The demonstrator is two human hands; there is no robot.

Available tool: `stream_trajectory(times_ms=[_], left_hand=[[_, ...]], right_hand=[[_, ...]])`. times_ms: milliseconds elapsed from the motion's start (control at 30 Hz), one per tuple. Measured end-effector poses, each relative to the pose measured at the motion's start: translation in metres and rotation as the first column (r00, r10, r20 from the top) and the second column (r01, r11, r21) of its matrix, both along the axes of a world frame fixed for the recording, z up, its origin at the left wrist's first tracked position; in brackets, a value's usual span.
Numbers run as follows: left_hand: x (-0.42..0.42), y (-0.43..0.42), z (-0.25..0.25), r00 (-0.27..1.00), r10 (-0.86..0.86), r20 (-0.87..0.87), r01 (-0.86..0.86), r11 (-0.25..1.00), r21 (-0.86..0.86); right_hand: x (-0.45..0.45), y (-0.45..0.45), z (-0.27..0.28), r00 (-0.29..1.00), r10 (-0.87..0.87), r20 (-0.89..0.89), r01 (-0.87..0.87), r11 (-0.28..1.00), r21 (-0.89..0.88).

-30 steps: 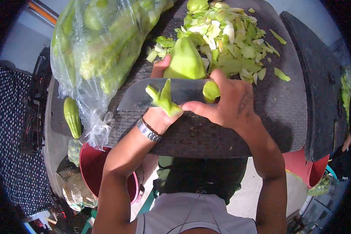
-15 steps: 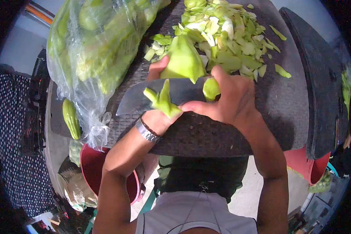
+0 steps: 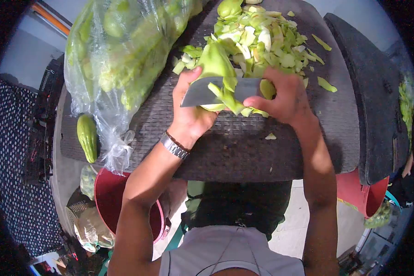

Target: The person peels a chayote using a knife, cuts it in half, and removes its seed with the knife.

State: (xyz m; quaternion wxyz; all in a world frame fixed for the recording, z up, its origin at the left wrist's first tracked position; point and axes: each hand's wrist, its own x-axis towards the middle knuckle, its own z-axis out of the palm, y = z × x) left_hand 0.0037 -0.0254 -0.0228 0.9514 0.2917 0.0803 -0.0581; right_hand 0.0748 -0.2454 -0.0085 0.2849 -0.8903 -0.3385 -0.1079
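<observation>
My left hand [image 3: 191, 108] is wrapped round a large pale green chayote [image 3: 215, 60], a metal watch on its wrist. In my right hand [image 3: 283, 94] is a wide-bladed knife [image 3: 200, 93], its blade lying across the chayote's near end. Strips of green peel [image 3: 227, 97] rest on the blade and hang near my right thumb. Beyond the chayote lies a heap of green and white peelings [image 3: 271, 43]. The knife's handle is mostly hidden in my right hand.
A clear plastic bag of green vegetables [image 3: 124, 60] fills the table's left. Near its knot lies a single green chayote [image 3: 87, 138]. Red buckets [image 3: 103, 198] stand below the dark woven table [image 3: 244, 161]. A black chair back [image 3: 370, 101] is at right.
The knife blade has moved right and up, now over the chayote's near end. My left palm and wrist show more below it. A small peel piece now lies on the table.
</observation>
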Motion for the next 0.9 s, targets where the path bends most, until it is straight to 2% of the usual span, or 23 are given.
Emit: stream_trajectory(times_ms=[33, 133, 167, 233, 300, 333, 367, 400, 467, 500, 600, 700, 800, 900], left_hand=[[0.0, 0.001, -0.001, 1.0, 0.0, 0.003, 0.0, 1.0, 0.014], [0.003, -0.005, -0.007, 0.988, -0.098, 0.121, 0.115, 0.983, -0.145], [0.001, -0.004, -0.009, 0.986, -0.089, 0.141, 0.114, 0.976, -0.185], [-0.003, -0.003, -0.011, 0.982, -0.075, 0.174, 0.119, 0.958, -0.259], [-0.002, -0.009, -0.009, 0.989, 0.132, -0.071, -0.139, 0.983, -0.116], [-0.007, 0.0, -0.008, 0.998, -0.031, 0.058, 0.036, 0.995, -0.093], [-0.007, 0.001, -0.006, 0.993, -0.066, 0.093, 0.069, 0.997, -0.028], [-0.006, 0.0, 0.0, 0.986, -0.102, 0.128, 0.098, 0.994, 0.039], [-0.006, 0.002, 0.001, 0.981, -0.129, 0.147, 0.13, 0.992, 0.001], [-0.006, 0.003, 0.001, 0.978, -0.14, 0.155, 0.144, 0.989, -0.015], [-0.004, -0.001, 0.004, 0.985, -0.107, 0.132, 0.105, 0.994, 0.02], [-0.003, 0.001, 0.003, 0.998, -0.033, 0.045, 0.029, 0.996, 0.088], [-0.002, -0.002, 0.007, 1.0, 0.022, -0.001, -0.022, 0.999, 0.038], [0.003, -0.001, -0.005, 0.995, 0.093, -0.024, -0.095, 0.994, -0.061]], right_hand=[[0.001, 0.001, 0.0, 0.999, 0.03, -0.04, -0.03, 1.0, 0.006], [-0.025, 0.024, 0.005, 0.998, 0.058, 0.006, -0.058, 0.998, 0.024], [-0.028, 0.026, 0.008, 0.996, 0.035, -0.077, -0.038, 0.999, -0.032], [-0.027, 0.025, 0.007, 0.998, 0.006, -0.055, -0.008, 1.0, -0.024], [-0.019, 0.015, 0.001, 0.999, -0.027, -0.031, 0.028, 0.999, 0.019], [-0.008, 0.006, -0.005, 0.999, -0.042, -0.02, 0.043, 0.997, 0.057], [0.002, -0.002, -0.008, 0.998, -0.057, -0.004, 0.057, 0.994, 0.096], [0.011, -0.007, -0.006, 0.988, -0.148, -0.035, 0.149, 0.988, 0.029], [0.025, -0.015, 0.002, 0.943, -0.324, -0.078, 0.315, 0.943, -0.107], [0.027, -0.02, 0.004, 0.947, -0.311, -0.079, 0.309, 0.951, -0.036], [0.027, -0.021, 0.012, 0.889, -0.416, -0.19, 0.408, 0.91, -0.081], [0.013, -0.01, 0.018, 0.87, -0.376, -0.318, 0.373, 0.925, -0.072], [-0.01, 0.007, 0.013, 0.95, -0.194, -0.242, 0.222, 0.971, 0.091], [-0.029, 0.022, 0.011, 0.981, -0.113, -0.157, 0.13, 0.986, 0.103]])
